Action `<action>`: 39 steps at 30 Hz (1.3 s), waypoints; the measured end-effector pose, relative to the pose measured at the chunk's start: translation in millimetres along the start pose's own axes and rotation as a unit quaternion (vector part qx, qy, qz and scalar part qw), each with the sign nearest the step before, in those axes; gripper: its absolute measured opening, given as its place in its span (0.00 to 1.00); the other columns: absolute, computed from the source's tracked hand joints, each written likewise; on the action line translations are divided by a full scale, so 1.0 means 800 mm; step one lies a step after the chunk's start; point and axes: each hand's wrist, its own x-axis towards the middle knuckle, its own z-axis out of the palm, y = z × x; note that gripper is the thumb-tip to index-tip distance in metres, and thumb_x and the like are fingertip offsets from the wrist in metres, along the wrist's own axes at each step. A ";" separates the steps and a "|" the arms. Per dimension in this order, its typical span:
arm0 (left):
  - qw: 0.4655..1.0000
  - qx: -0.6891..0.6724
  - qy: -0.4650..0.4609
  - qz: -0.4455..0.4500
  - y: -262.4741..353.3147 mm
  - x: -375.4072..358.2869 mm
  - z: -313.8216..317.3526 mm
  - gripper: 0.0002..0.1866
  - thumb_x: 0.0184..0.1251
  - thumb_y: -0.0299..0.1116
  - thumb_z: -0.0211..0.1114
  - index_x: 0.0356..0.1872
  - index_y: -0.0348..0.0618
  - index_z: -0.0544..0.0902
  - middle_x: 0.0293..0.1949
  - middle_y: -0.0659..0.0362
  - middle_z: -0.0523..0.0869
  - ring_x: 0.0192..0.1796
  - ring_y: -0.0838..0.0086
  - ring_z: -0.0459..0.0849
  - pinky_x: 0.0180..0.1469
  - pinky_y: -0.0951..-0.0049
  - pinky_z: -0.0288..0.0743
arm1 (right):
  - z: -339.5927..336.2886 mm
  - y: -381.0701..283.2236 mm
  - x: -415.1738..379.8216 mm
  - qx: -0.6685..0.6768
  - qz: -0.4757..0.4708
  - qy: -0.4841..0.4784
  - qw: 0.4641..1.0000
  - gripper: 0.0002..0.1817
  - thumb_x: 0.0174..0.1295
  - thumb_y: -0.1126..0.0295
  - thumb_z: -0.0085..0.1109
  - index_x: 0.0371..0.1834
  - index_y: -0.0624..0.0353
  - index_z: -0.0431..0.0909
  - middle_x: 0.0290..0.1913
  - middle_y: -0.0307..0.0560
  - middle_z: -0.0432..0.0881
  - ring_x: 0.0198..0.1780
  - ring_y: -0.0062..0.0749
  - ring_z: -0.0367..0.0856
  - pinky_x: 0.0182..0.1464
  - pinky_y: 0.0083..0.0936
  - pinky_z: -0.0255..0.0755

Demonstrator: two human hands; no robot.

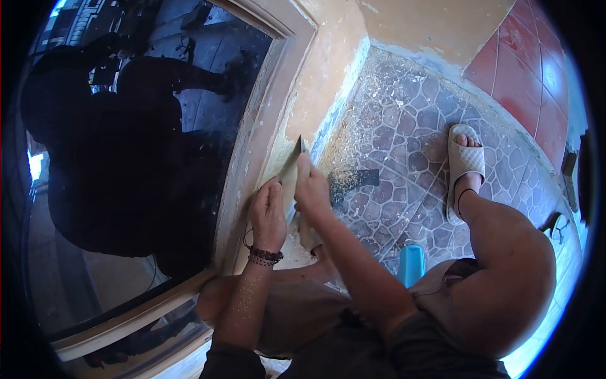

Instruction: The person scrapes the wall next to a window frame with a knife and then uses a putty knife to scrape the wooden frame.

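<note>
A flat metal blade [291, 167], like a scraper or knife, lies slantwise against the pale wall strip beside the wooden window frame [247, 142]. My right hand [311, 188] is closed around its handle, most of which the fingers hide. Just to the left, my left hand [269, 215], with dark bracelets at the wrist, has its fingertips at the blade's lower end, thumb and fingers pressed together. Pale shavings are scattered on the patterned floor [404, 145] beside the wall. A dark flat piece [355, 181] lies on that floor to the right of my right hand.
Dark reflective glass [139, 164] fills the left side. A light blue object [411, 265] stands near my legs. My foot in a beige slipper [466, 161] is at the right. Red tiles [521, 60] lie beyond a low edge, upper right.
</note>
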 end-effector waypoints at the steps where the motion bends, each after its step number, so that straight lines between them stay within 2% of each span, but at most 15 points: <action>1: 1.000 -0.005 0.000 -0.003 0.000 0.000 -0.001 0.20 0.74 0.39 0.49 0.53 0.31 0.75 0.50 0.47 0.81 0.54 0.66 0.79 0.56 0.70 0.69 | -0.006 -0.001 0.002 0.026 0.026 -0.024 0.999 0.30 0.70 0.46 0.37 0.56 0.61 0.74 0.38 0.68 0.81 0.45 0.56 0.80 0.49 0.41 0.69; 2: 1.000 -0.008 0.000 -0.012 -0.001 0.000 -0.002 0.20 0.74 0.39 0.49 0.53 0.30 0.75 0.49 0.47 0.81 0.53 0.65 0.79 0.56 0.70 0.69 | -0.007 -0.002 0.003 0.052 0.049 -0.047 0.996 0.31 0.70 0.46 0.38 0.52 0.65 0.76 0.35 0.66 0.81 0.43 0.52 0.81 0.48 0.40 0.70; 5: 1.000 -0.022 0.009 -0.013 -0.001 0.005 0.001 0.21 0.74 0.40 0.49 0.53 0.30 0.75 0.49 0.47 0.81 0.53 0.65 0.79 0.56 0.69 0.69 | 0.025 0.017 -0.026 0.015 -0.077 0.046 0.996 0.30 0.69 0.46 0.41 0.47 0.66 0.78 0.28 0.62 0.81 0.34 0.42 0.82 0.38 0.34 0.73; 6: 1.000 -0.020 0.009 0.000 -0.002 0.005 0.002 0.21 0.74 0.40 0.49 0.53 0.30 0.75 0.49 0.47 0.81 0.52 0.65 0.79 0.56 0.69 0.69 | 0.034 0.033 -0.015 -0.018 -0.138 0.101 0.985 0.29 0.69 0.47 0.43 0.40 0.67 0.79 0.21 0.51 0.78 0.22 0.31 0.77 0.26 0.29 0.71; 9: 1.000 -0.024 -0.002 0.013 -0.005 0.003 0.003 0.21 0.74 0.40 0.49 0.53 0.30 0.75 0.48 0.47 0.81 0.53 0.65 0.79 0.56 0.69 0.69 | 0.001 0.029 0.026 0.008 -0.089 0.040 0.995 0.29 0.68 0.47 0.44 0.39 0.68 0.79 0.18 0.44 0.75 0.18 0.25 0.72 0.20 0.25 0.66; 10: 0.999 -0.030 -0.005 0.013 -0.004 0.000 0.003 0.21 0.74 0.40 0.49 0.53 0.30 0.75 0.48 0.47 0.81 0.53 0.65 0.79 0.56 0.69 0.69 | -0.029 -0.023 0.008 0.097 0.070 -0.054 0.991 0.31 0.68 0.46 0.44 0.37 0.70 0.78 0.18 0.43 0.74 0.18 0.25 0.73 0.21 0.25 0.67; 14: 0.999 -0.033 -0.010 -0.009 0.008 0.003 0.005 0.22 0.74 0.41 0.49 0.54 0.29 0.74 0.49 0.46 0.80 0.54 0.64 0.78 0.57 0.69 0.68 | -0.004 -0.002 0.001 0.066 -0.039 0.006 0.997 0.31 0.68 0.44 0.43 0.32 0.67 0.76 0.16 0.39 0.69 0.15 0.25 0.69 0.17 0.25 0.64; 17: 1.000 -0.018 -0.004 -0.021 0.007 0.003 0.010 0.23 0.74 0.41 0.49 0.56 0.28 0.72 0.52 0.44 0.79 0.56 0.64 0.77 0.59 0.69 0.67 | -0.005 -0.020 -0.010 0.064 0.023 -0.039 0.997 0.33 0.67 0.43 0.40 0.44 0.69 0.78 0.21 0.54 0.77 0.20 0.38 0.77 0.21 0.33 0.72; 20: 0.999 -0.017 -0.016 -0.026 0.004 -0.004 0.011 0.23 0.74 0.41 0.49 0.57 0.28 0.71 0.54 0.44 0.77 0.57 0.64 0.75 0.60 0.69 0.66 | -0.023 -0.025 0.016 0.094 0.049 -0.019 0.994 0.31 0.68 0.44 0.43 0.33 0.68 0.75 0.17 0.43 0.70 0.16 0.27 0.70 0.17 0.27 0.66; 23: 0.999 -0.015 -0.022 -0.029 0.001 -0.003 0.009 0.24 0.74 0.42 0.49 0.58 0.29 0.71 0.55 0.44 0.77 0.58 0.64 0.75 0.60 0.69 0.65 | -0.023 -0.024 0.020 0.109 0.058 -0.025 0.992 0.31 0.68 0.44 0.43 0.33 0.68 0.75 0.18 0.44 0.71 0.16 0.28 0.70 0.17 0.27 0.67; 27: 0.999 -0.012 -0.019 -0.029 0.007 -0.001 0.012 0.24 0.75 0.43 0.48 0.59 0.30 0.70 0.54 0.48 0.77 0.56 0.68 0.75 0.59 0.71 0.66 | 0.006 -0.008 0.002 0.066 -0.038 0.000 0.997 0.31 0.67 0.44 0.43 0.34 0.67 0.76 0.20 0.45 0.72 0.17 0.27 0.70 0.16 0.28 0.66; 28: 0.999 -0.010 -0.020 -0.029 0.008 -0.002 0.013 0.24 0.75 0.43 0.47 0.60 0.31 0.70 0.53 0.50 0.78 0.55 0.69 0.75 0.58 0.72 0.67 | -0.012 -0.034 -0.008 0.053 0.006 -0.040 0.998 0.36 0.67 0.42 0.38 0.39 0.71 0.76 0.25 0.53 0.78 0.21 0.37 0.78 0.20 0.31 0.72; 31: 0.997 -0.023 -0.035 -0.057 -0.002 -0.006 0.015 0.25 0.75 0.44 0.47 0.61 0.31 0.69 0.54 0.49 0.77 0.56 0.68 0.75 0.59 0.71 0.66 | -0.027 -0.021 0.036 0.109 0.103 -0.027 0.988 0.35 0.67 0.42 0.38 0.37 0.71 0.77 0.23 0.51 0.77 0.21 0.37 0.78 0.19 0.30 0.71; 35: 0.998 -0.024 -0.027 -0.044 -0.003 -0.003 0.016 0.25 0.74 0.43 0.48 0.59 0.29 0.70 0.55 0.45 0.76 0.59 0.64 0.74 0.61 0.69 0.65 | -0.015 -0.029 -0.006 0.078 0.019 -0.006 0.997 0.32 0.68 0.46 0.44 0.31 0.71 0.76 0.24 0.51 0.76 0.23 0.28 0.72 0.26 0.31 0.69; 39: 0.999 -0.020 -0.023 -0.040 -0.001 -0.001 0.017 0.25 0.74 0.43 0.48 0.59 0.29 0.69 0.55 0.45 0.76 0.58 0.64 0.74 0.61 0.70 0.65 | -0.018 -0.024 0.015 0.069 0.039 -0.006 0.997 0.32 0.69 0.46 0.42 0.28 0.71 0.75 0.21 0.51 0.75 0.19 0.30 0.72 0.22 0.31 0.68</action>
